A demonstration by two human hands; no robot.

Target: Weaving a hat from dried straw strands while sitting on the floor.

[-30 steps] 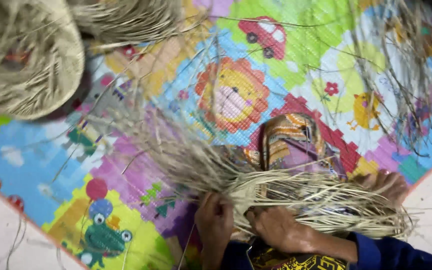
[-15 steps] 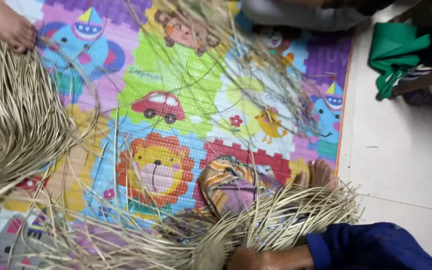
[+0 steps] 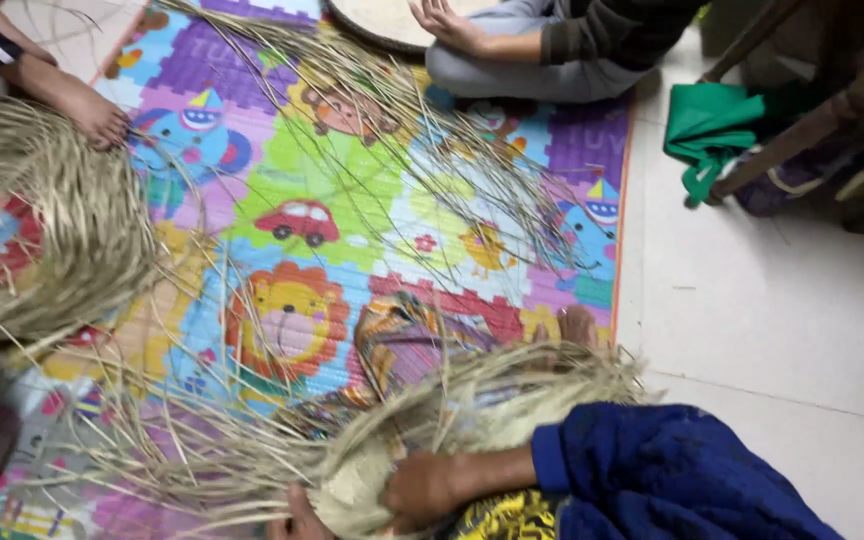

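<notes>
right hand [image 3: 430,488] is clamped on the woven straw piece [image 3: 422,440] low in view, by the blue sleeve [image 3: 632,470]. left hand [image 3: 292,512] barely peeks beneath, grip impossible to judge. best to pin the finished weave firmly while feeding loose strands [image 3: 202,450] evenly.

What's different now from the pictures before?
The view swung right, bringing in the white floor, a green cloth and another person's hand. The right hand slid left along the straw weaving. Both hands still hold it; the play mat stayed put.
</notes>
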